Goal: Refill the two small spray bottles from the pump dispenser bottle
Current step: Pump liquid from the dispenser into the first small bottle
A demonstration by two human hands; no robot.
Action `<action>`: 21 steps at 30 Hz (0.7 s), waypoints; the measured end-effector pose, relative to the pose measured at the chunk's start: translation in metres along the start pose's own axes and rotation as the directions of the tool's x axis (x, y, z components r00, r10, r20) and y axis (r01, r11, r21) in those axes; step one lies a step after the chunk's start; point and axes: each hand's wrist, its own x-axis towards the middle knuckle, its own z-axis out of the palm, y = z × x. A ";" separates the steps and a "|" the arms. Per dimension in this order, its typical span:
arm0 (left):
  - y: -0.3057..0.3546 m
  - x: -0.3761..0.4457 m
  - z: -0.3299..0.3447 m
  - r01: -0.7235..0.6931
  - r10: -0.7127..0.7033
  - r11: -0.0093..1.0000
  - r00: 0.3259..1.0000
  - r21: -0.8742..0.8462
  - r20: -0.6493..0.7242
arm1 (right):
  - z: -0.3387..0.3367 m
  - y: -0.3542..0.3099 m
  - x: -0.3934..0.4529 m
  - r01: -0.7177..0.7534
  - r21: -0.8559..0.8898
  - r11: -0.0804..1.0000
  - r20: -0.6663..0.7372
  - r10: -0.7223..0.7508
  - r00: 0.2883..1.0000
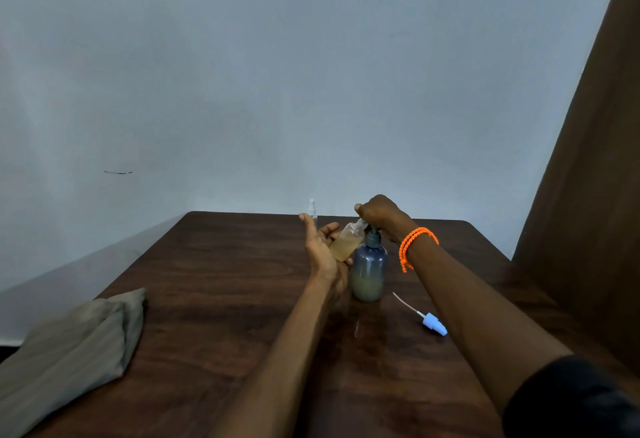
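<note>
Left hand (323, 250) cradles tilted spray bottle (346, 242), fingers spread loosely. Right hand (379, 212) presses pump dispenser bottle (369, 269) head, fingers curled over it. Removed sprayer cap (433, 322) lies on surface (207, 299).

Tilted, half-filled spray bottle (347, 242) against pump dispenser bottle (369, 271)
</note>
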 end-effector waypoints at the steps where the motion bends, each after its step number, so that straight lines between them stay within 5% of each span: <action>1: 0.000 0.001 -0.001 -0.003 0.003 1.000 1.000 0.003 -0.004 | 0.001 0.002 0.000 0.001 -0.001 1.000 0.001 -0.001 1.000; 21: -0.003 -0.003 -0.001 -0.003 0.004 1.000 1.000 0.019 -0.009 | 0.002 0.004 0.000 -0.021 0.004 1.000 -0.006 0.021 1.000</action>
